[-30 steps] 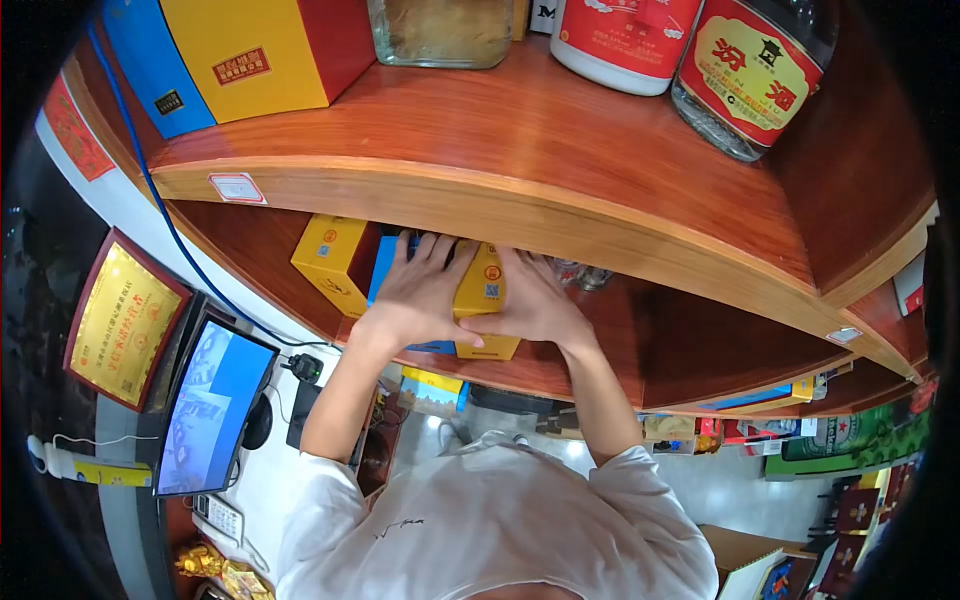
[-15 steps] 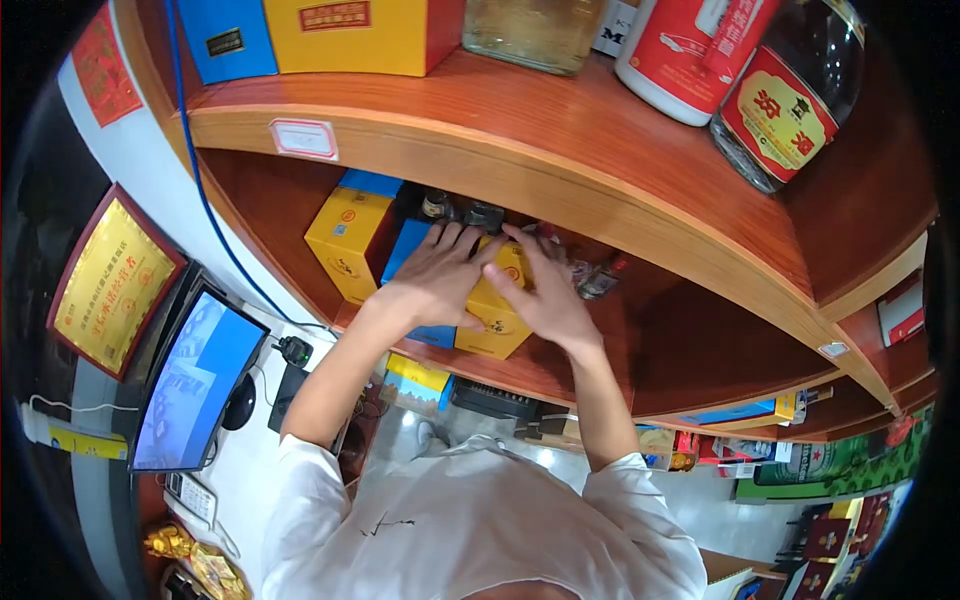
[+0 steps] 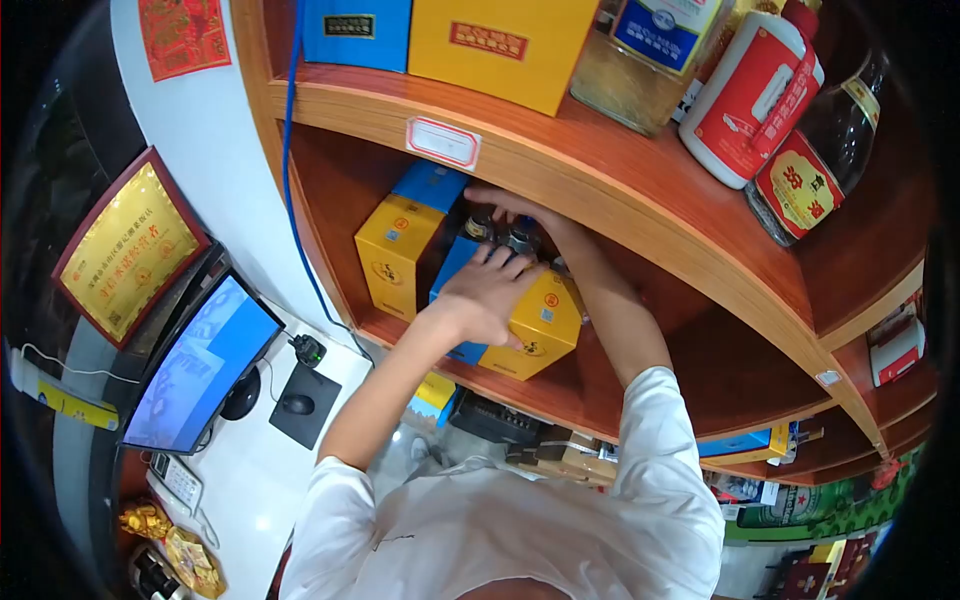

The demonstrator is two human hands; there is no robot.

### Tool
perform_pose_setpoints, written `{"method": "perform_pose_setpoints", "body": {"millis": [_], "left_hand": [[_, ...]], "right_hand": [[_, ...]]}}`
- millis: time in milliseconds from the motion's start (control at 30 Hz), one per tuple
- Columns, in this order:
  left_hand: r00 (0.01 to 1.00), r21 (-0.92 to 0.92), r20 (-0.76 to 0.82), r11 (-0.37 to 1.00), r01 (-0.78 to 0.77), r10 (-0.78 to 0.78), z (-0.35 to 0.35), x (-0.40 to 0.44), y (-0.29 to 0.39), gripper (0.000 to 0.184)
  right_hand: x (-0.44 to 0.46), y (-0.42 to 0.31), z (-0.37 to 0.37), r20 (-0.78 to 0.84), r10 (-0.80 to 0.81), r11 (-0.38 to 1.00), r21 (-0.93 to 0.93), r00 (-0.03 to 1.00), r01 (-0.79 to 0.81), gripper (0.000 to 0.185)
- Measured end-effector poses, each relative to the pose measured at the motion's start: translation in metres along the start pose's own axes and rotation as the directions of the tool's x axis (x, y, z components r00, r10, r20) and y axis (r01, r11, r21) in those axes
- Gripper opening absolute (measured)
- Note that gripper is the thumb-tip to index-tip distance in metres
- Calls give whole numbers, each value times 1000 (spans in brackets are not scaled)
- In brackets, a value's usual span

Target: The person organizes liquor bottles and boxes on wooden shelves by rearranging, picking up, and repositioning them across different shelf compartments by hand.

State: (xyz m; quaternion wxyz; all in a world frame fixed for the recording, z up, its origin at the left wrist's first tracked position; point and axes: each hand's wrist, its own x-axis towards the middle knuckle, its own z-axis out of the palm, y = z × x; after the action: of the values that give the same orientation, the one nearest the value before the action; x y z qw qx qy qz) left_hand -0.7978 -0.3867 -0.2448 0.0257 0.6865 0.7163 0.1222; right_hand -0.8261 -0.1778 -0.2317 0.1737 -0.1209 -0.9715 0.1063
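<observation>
On the lower shelf, my left hand (image 3: 488, 297) lies spread over a yellow and blue carton (image 3: 545, 322), its thumb against the yellow front. My right hand (image 3: 512, 203) reaches in behind that carton, under the upper shelf, with its fingers apart near several small bottles (image 3: 520, 240). Part of the right hand and most of the bottles are hidden. To the left stands another yellow and blue carton (image 3: 392, 262), a dark gap between the two.
The upper shelf (image 3: 600, 135) overhangs my hands and carries cartons, a red and white bottle (image 3: 750, 95) and a dark glass bottle (image 3: 815, 165). A blue cable (image 3: 291, 180) runs down the shelf's left side. At left, a monitor (image 3: 205, 365) stands on the white desk (image 3: 262, 490).
My right hand has left the carton's right side and reached over to the small bottles behind it. My left hand stays on the carton. The view has shifted.
</observation>
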Motion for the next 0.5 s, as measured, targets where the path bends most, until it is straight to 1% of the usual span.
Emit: {"method": "perform_pose_setpoints", "body": {"millis": [133,300,400,500], "left_hand": [[1000,3,-1,1000,4,-4,-3,-1,0,112],[1000,17,-8,1000,6,-6,-4,1,3,113],[1000,15,-17,1000,4,-4,-3,1,3,114],[1000,11,-16,1000,14,-14,-5,2,3,116]], "right_hand": [[8,1,9,27,33,999,17,999,-34,56],[11,-1,16,-44,53,997,55,998,-51,51],[2,3,13,-101,67,988,147,993,-52,48],[-21,17,-4,-184,101,955,293,978,-43,45]]}}
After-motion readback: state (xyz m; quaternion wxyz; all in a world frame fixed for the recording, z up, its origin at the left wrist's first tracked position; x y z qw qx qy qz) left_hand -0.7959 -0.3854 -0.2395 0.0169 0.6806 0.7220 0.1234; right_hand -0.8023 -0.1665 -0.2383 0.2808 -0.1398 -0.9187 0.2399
